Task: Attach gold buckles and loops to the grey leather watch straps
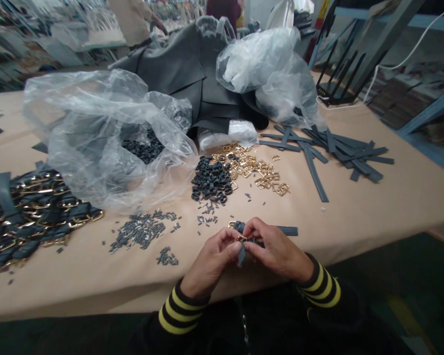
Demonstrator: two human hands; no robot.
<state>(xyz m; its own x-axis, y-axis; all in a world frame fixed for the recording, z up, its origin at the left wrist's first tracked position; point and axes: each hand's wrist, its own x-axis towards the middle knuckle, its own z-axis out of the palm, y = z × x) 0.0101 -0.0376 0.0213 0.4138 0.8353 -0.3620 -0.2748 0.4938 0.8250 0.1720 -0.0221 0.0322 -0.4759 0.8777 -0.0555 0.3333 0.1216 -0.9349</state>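
Observation:
Near the table's front edge, my left hand (222, 251) and my right hand (276, 249) meet, fingertips pinched round a dark grey strap (241, 254) with a gold buckle (241, 238) on it. Part of the strap is hidden by my fingers. Just behind my hands lies another grey strap (288, 230) with a gold buckle at its left end. Beyond it are a heap of small grey strap loops (210, 180) and a scatter of loose gold buckles (268, 175). Small grey pieces (142, 230) are spread to the left of my hands.
Buckled straps (40, 212) are piled at the left. An open clear plastic bag (107, 148) holds more loops. Loose grey straps (348, 150) lie at the right, near a black router (338, 91). Grey sheets (170, 64) and another plastic bag (262, 59) stand behind. A person (133, 19) is in the background.

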